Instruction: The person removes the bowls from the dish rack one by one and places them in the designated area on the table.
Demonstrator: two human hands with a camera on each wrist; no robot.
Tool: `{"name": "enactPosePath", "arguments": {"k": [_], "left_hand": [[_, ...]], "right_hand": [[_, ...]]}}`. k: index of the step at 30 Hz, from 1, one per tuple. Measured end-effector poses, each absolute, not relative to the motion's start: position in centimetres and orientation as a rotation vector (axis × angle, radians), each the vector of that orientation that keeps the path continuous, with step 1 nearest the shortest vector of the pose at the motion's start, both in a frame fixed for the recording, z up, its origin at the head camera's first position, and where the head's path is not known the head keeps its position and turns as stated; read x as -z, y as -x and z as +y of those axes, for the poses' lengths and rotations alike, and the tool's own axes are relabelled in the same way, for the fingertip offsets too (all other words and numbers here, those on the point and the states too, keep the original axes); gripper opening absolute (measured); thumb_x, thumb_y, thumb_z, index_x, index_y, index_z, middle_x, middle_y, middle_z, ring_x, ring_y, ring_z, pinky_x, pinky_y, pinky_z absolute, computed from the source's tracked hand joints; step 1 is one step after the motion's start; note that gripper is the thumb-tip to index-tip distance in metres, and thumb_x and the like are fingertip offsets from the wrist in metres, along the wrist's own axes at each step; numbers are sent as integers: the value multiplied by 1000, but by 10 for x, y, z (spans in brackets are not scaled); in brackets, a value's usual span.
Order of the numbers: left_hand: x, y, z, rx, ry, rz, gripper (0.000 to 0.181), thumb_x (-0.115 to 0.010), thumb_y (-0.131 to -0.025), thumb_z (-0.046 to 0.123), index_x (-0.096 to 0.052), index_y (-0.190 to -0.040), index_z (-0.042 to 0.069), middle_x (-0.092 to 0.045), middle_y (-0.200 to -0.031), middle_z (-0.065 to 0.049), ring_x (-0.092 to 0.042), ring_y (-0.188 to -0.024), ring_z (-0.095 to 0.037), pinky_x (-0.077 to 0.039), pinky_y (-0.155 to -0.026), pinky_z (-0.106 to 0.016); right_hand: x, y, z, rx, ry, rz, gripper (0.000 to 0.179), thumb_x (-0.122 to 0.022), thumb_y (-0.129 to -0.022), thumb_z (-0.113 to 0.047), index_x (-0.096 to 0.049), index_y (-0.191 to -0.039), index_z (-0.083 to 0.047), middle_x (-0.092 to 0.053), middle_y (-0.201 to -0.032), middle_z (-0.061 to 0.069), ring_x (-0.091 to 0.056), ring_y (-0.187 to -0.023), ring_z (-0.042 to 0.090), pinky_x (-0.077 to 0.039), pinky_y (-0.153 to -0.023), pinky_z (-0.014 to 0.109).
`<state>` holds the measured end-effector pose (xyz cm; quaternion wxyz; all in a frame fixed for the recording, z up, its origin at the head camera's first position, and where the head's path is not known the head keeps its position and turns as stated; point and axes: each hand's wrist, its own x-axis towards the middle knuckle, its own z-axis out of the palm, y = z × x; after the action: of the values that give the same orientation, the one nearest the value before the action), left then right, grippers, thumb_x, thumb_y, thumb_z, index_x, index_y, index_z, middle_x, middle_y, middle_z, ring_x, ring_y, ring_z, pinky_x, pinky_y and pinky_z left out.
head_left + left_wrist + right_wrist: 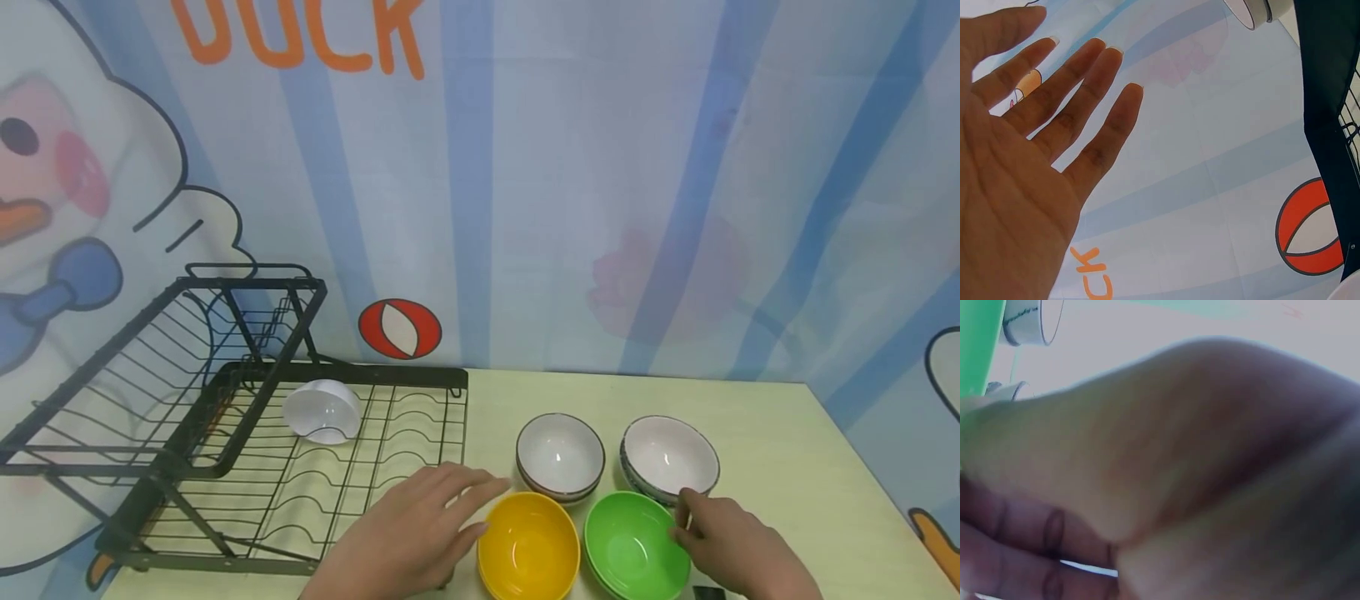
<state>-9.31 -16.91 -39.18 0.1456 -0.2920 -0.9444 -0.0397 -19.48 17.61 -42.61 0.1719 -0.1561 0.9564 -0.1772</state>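
Note:
In the head view, my left hand (420,533) hovers at the left side of a yellow bowl (528,546), thumb and fingers spread apart. The left wrist view shows that palm (1016,187) bare, with fingers extended. My right hand (731,537) pinches the right rim of a green bowl (633,546), thumb and curled fingers at its edge. Another green rim shows just beneath this bowl. In the right wrist view, the thumb reaches the green wall (975,350) at the left; the fingertips run out of frame.
Behind the coloured bowls stand two stacks of white bowls, one left (560,454) and one right (670,454). A black dish rack (405,377) fills the table's left side, with a white bowl (322,410) tilted in it. A printed curtain (540,208) hangs behind the table.

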Motion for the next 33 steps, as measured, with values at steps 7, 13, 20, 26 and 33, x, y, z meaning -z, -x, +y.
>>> {"name": "enactPosePath", "arguments": {"k": [7, 13, 20, 26, 33], "left_hand": [[392, 94, -170, 86, 843, -2726, 52, -62, -97, 35, -46, -145, 25, -59, -137, 8, -57, -123, -10, -52, -105, -32], [394, 96, -172, 73, 852, -2692, 49, -63, -97, 34, -50, -143, 25, -59, -136, 9, -57, -122, -10, -53, -103, -30], [395, 99, -175, 38, 860, -2656, 46, -65, -95, 34, -53, -139, 25, -60, -134, 7, -57, -121, -10, -53, -102, -29], [395, 100, -180, 25, 813, -2714, 45, -65, -95, 33, -55, -138, 25, -58, -138, 5, -55, -125, -13, -51, -105, -32], [398, 103, -189, 105, 740, -2661, 47, -69, -93, 30, -55, -138, 25, -57, -138, 6, -55, -125, -13, -52, -104, -32]], "right_hand": [[423, 194, 167, 511, 476, 2722, 9, -66, -93, -16, -57, -92, -14, -60, -78, -4, -53, -70, 13, -45, -58, 33], [423, 192, 165, 521, 497, 2745, 10, -67, -93, -17, -57, -92, -15, -61, -78, -5, -52, -69, 12, -44, -57, 33], [422, 191, 162, 535, 516, 2759, 10, -67, -92, -17, -57, -91, -15, -62, -79, -5, -53, -70, 11, -44, -57, 32], [422, 190, 162, 540, 522, 2743, 9, -66, -93, -17, -58, -92, -15, -61, -79, -5, -52, -69, 12, -44, -57, 32], [422, 191, 163, 551, 504, 2724, 10, -66, -94, -18, -56, -93, -15, -62, -78, -4, -53, -67, 12, -43, -56, 32]]}}
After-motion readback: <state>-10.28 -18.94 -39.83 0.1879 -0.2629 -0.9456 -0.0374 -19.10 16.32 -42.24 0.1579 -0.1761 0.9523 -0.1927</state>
